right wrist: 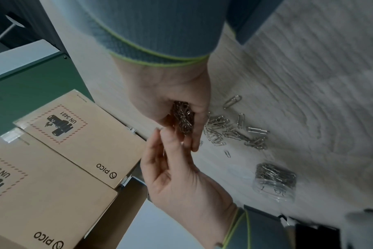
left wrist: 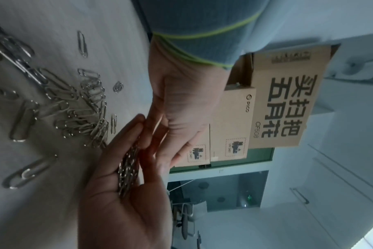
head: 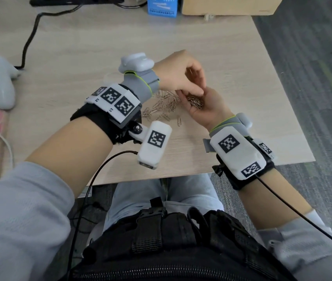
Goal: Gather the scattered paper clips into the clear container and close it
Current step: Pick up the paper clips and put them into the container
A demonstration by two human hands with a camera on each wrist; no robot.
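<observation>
My right hand lies palm up just above the table, fingers curled round a heap of silver paper clips. The same heap shows in the right wrist view and sits in the palm in the left wrist view. My left hand hovers over it with relaxed fingers touching the right fingertips; its palm looks empty. Several loose clips lie on the table beside both hands. The clear container, partly filled with clips, stands on the table further off; in the head view my left wrist hides it.
A white controller and a black cable lie at the table's left. A blue carton and a cardboard box stand at the back. The table's right edge drops to grey carpet. Cardboard boxes are stacked beyond.
</observation>
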